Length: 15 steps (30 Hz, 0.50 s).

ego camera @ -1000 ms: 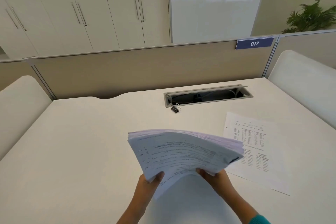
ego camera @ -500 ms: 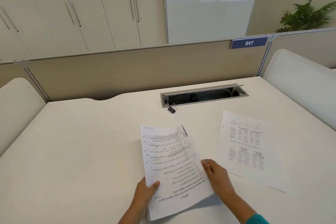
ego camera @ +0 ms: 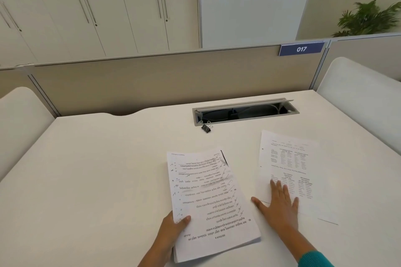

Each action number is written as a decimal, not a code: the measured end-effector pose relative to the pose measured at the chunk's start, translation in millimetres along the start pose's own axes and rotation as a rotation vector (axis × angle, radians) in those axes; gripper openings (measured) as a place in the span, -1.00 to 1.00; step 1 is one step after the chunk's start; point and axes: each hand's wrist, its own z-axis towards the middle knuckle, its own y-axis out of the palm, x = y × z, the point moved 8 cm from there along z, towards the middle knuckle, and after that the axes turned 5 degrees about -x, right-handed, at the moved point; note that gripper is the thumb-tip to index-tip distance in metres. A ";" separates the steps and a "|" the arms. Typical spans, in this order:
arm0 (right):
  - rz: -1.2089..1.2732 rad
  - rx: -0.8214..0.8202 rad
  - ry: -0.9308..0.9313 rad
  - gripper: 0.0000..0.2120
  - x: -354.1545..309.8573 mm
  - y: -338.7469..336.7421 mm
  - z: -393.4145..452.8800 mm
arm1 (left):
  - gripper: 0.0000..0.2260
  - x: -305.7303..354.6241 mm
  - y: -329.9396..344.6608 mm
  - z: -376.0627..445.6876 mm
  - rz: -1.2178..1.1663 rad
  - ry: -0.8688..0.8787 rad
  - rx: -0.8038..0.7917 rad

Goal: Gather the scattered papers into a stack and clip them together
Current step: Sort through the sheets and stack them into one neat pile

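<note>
table [ego camera: 91, 180]: white, matte, taking up most of the view; rounded cut-out sitting in its far edge, left of centre
paper stack [ego camera: 208, 199]: lying flat on the table near the front edge, centre, printed text facing up and reading upside down from here, long side running away from the camera and tilted slightly
left hand [ego camera: 171, 230]: gripping the stack's near-left edge, thumb lying on the top sheet, fingers hidden under the stack
loose sheet [ego camera: 290, 171]: lying flat on the table to the right of the stack, just apart from it, printed in columns
right hand [ego camera: 280, 201]: pressing palm-down on the loose sheet's near-left corner, fingers [ego camera: 276, 186] spread and flat, gripping nothing; thumb pointing toward the stack
sleeve [ego camera: 314, 259]: teal, showing at the right wrist
binder clip [ego camera: 206, 127]: black, wire handles, sitting on the table beyond the stack, just in front of the cable tray's left end
cable tray [ego camera: 245, 112]: grey recessed slot in the table's far side, lid standing open, cables showing inside
partition [ego camera: 152, 84]: beige divider panel running along the table's far edge, blue "017" sign [ego camera: 301, 49] hanging at its top right
side screens: white rounded panels standing at the left [ego camera: 19, 121] and right [ego camera: 364, 102] table edges
room: white cabinets [ego camera: 86, 6] with bar handles lining the back wall, whiteboard [ego camera: 249, 2] next to them, green plant [ego camera: 368, 17] showing at far right
</note>
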 end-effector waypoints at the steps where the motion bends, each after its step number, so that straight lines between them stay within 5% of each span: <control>1: -0.001 0.003 -0.005 -0.21 -1.6 -0.7 -0.6 | -0.75 -0.1 0.1 0.0 0.000 0.002 0.000; 8: -0.027 0.020 -0.061 -0.53 -14.9 -6.8 -5.7 | -0.79 1.0 0.2 -1.4 0.016 -0.006 0.018; 15: 0.334 -0.019 -0.125 -0.59 -42.4 -14.8 -24.8 | -0.78 2.3 0.3 -3.4 0.027 -0.013 0.024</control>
